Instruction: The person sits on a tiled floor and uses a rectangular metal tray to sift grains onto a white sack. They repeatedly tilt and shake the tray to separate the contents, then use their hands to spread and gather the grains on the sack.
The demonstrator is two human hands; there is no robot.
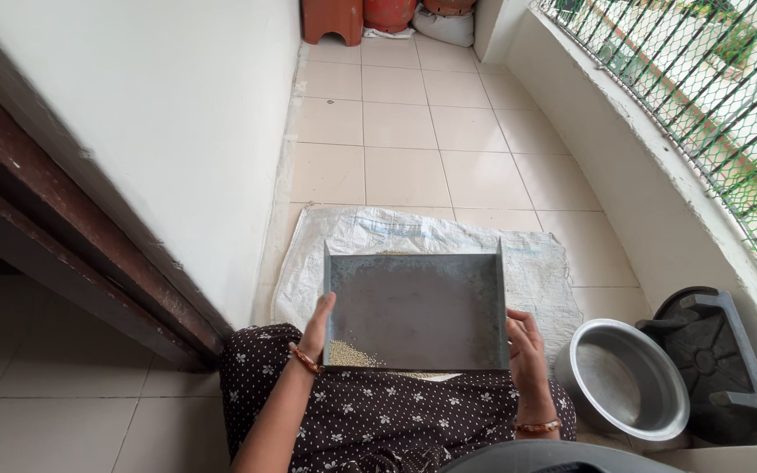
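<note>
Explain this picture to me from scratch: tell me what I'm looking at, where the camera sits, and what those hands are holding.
No machine here: a person's two bare hands, filmed by a camera worn on the head, looking down. The left hand and right hand grip the side walls of a flat grey metal tray with one open edge, held over the lap. A small heap of pale grain sits in its near left corner. Beneath lies a white woven sack on the tiled floor. To the right stand an empty metal bowl and an overturned black stool.
</note>
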